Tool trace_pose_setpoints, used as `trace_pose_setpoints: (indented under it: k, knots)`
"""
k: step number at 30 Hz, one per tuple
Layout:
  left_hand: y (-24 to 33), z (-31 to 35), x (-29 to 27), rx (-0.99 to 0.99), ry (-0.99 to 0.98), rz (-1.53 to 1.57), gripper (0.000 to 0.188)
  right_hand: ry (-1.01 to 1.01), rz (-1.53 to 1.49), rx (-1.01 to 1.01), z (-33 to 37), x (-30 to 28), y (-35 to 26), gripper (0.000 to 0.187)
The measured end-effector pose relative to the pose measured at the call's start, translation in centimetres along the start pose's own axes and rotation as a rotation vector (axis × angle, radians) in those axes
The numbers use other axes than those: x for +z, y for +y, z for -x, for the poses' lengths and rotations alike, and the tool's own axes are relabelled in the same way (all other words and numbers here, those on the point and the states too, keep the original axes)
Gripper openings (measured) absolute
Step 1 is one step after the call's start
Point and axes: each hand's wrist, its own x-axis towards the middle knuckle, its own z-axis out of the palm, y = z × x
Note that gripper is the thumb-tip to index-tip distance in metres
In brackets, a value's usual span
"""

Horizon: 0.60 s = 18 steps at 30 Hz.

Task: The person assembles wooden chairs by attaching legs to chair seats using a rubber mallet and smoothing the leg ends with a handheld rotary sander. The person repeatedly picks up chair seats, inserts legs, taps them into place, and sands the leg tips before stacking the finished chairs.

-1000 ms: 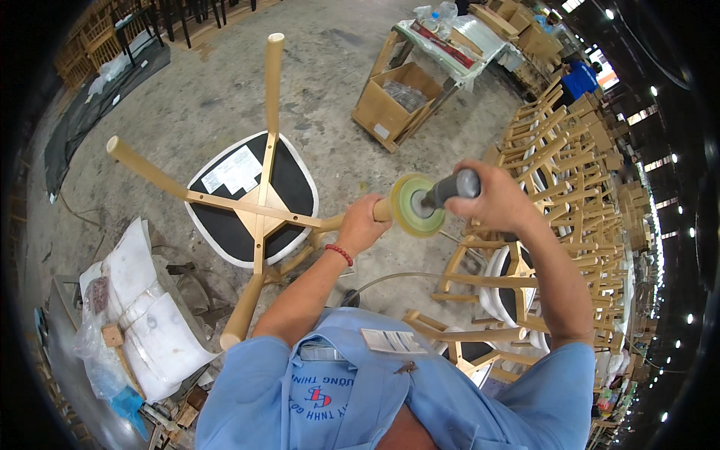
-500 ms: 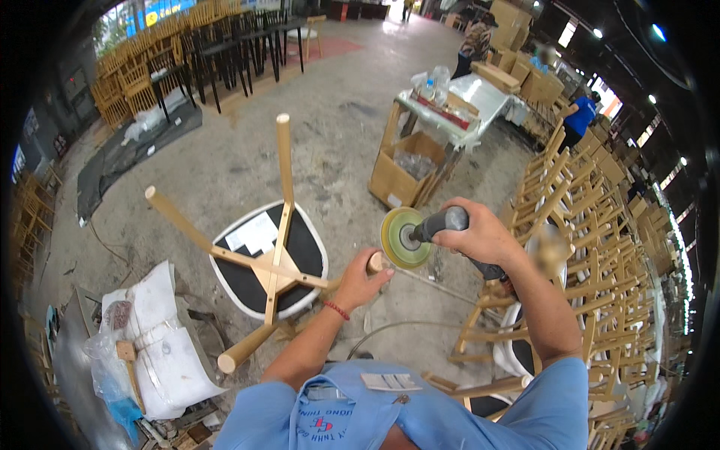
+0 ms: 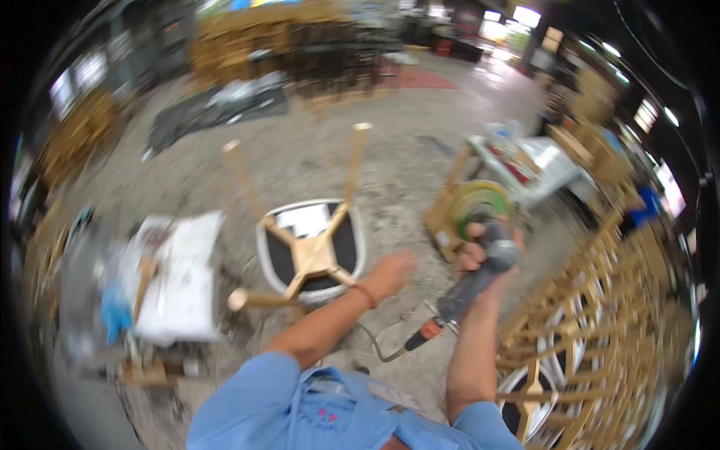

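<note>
A chair [image 3: 312, 259] with a padded seat lies upside down in front of me, its wooden legs pointing up. My left hand [image 3: 391, 276], a red bracelet at its wrist, is over the chair's near right leg. Motion smears its fingers, so its grip on the leg cannot be made out. My right hand [image 3: 491, 262] is wrapped round a dark handheld disc sander [image 3: 496, 251]. The sander's round green and yellow disc [image 3: 480, 206] faces away from me, up and clear of the chair. A cable leaves its orange-ended handle.
To the left, white sheeting [image 3: 180, 292] lies with a wooden mallet-like tool [image 3: 144, 281] on it. Stacked wooden chairs [image 3: 592, 330] crowd the right side. Beyond my right hand stands a work table [image 3: 536, 191]. More chairs [image 3: 247, 52] are piled at the back.
My view has turned left. The sander has swung away from the chair leg, outward and right, and its disc now faces away. My left hand has shifted slightly, and its fingers are blurred.
</note>
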Motion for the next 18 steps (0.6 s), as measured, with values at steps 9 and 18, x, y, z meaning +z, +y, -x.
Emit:
trace_pose_setpoints:
  k: [9,18]
  knots:
    - [-2.1,15.3,-7.8,0.026,-0.474,-0.203,0.023,-0.143,0.215,0.204,2.0,10.8,16.0,0.046]
    - [-11.9,58.1,-25.5,-1.309,0.232,0.152,0.027,-0.389,0.409,0.447,6.1,21.1,51.5,0.052]
